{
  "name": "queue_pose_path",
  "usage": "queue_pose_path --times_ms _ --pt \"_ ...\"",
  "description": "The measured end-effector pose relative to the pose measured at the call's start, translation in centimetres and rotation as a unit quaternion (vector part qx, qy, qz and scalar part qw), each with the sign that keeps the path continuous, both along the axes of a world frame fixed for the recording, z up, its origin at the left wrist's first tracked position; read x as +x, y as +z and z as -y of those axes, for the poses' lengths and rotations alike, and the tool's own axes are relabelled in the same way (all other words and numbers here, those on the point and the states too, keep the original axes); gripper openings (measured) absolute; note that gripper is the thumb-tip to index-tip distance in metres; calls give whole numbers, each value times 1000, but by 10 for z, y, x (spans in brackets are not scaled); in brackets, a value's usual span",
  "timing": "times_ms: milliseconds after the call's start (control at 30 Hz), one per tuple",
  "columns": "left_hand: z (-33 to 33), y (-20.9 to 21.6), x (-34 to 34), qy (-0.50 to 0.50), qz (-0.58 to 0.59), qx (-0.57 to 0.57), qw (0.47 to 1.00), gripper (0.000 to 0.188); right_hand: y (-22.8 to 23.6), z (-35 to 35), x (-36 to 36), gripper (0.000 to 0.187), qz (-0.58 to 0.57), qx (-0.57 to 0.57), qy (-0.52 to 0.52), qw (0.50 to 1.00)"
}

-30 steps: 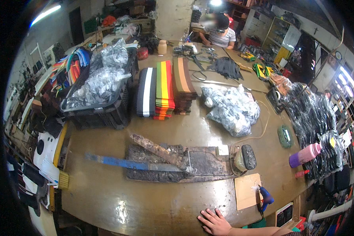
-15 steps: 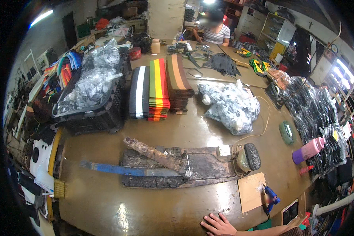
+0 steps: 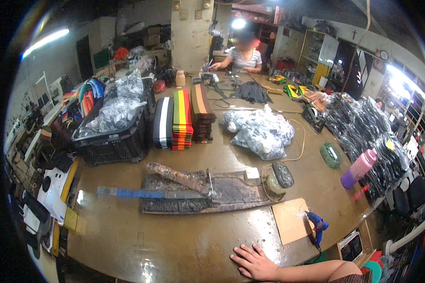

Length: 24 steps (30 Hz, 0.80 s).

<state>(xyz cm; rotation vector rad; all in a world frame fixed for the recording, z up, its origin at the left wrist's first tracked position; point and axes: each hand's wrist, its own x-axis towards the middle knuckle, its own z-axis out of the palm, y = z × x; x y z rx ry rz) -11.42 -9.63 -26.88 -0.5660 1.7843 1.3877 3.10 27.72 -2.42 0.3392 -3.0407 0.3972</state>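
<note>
Workshop tabletop [image 3: 184,245], brown and glossy, has slid lower in view since a second ago. Only the right hand [image 3: 255,262] shows, its grip still flat and spread, holding nothing. Just right of it lie a cardboard square [image 3: 290,219] and blue glue gun [image 3: 316,224].
</note>
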Motion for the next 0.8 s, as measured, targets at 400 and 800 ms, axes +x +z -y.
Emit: queue_pose_path --times_ms 400,800 --pt "27 -17 89 -49 -64 -17 997 35 -10 8 15 48 -75 9 -25 997" --pt "12 30 73 -276 -48 -87 956 35 -7 5 10 49 -33 5 -25 999"
